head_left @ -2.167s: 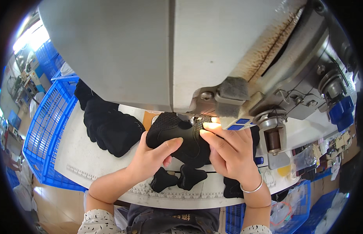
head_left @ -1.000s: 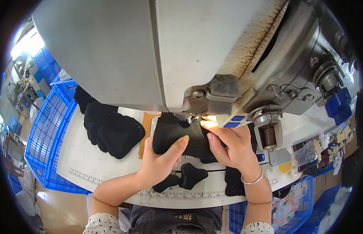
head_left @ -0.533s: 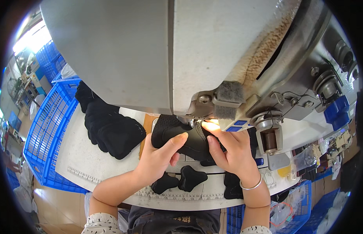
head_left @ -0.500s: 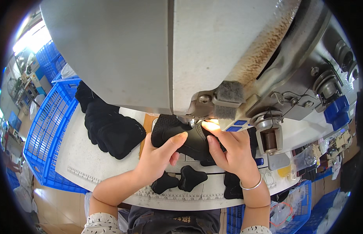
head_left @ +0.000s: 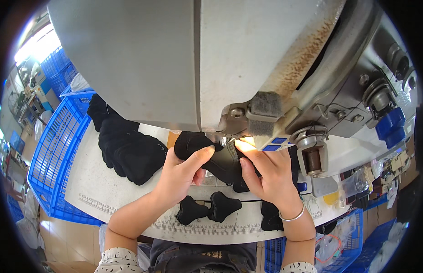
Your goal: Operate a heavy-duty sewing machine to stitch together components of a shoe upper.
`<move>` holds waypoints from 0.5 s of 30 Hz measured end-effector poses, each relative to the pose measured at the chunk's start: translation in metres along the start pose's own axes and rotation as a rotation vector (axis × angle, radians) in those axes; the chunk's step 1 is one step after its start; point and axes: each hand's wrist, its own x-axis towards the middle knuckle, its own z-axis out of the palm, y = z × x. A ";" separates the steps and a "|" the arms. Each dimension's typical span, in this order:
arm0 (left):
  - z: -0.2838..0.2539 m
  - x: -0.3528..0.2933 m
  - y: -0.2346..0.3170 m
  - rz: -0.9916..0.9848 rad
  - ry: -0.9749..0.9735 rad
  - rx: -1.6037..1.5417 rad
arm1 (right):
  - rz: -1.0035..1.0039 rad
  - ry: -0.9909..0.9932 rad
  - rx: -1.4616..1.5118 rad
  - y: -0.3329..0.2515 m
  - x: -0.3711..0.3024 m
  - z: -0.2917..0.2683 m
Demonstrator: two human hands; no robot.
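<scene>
The left hand (head_left: 182, 175) and the right hand (head_left: 268, 175) both hold one black fabric piece (head_left: 218, 157) flat on the white table (head_left: 98, 191). The left hand pinches its left part, with the thumb on top and the fingers curled under the edge. The right hand presses down on its right part, with the fingers straight and close together. The fingertips point up to the lit spot under the big grey sewing machine (head_left: 198, 63).

The black piece lies just ahead of both hands, between them and the machine. Its long side runs from left to right. Its far right end sits under the bright light, and the right hand is the nearer one to that spot. The needle itself is too hidden to make out.

Two small black pieces (head_left: 209, 208) lie on the table close to the person, between the two arms. A pile of black pieces (head_left: 127, 145) lies well off to the left, beside a blue basket (head_left: 54, 150).
</scene>
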 end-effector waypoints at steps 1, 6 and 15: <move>-0.001 0.000 0.000 0.005 -0.006 0.010 | -0.004 0.000 -0.002 0.000 0.000 0.000; -0.003 0.001 0.000 0.032 -0.018 0.019 | -0.008 0.010 -0.013 -0.002 0.000 0.001; -0.001 -0.004 0.001 -0.019 -0.066 0.122 | -0.035 0.020 -0.058 -0.004 -0.001 -0.003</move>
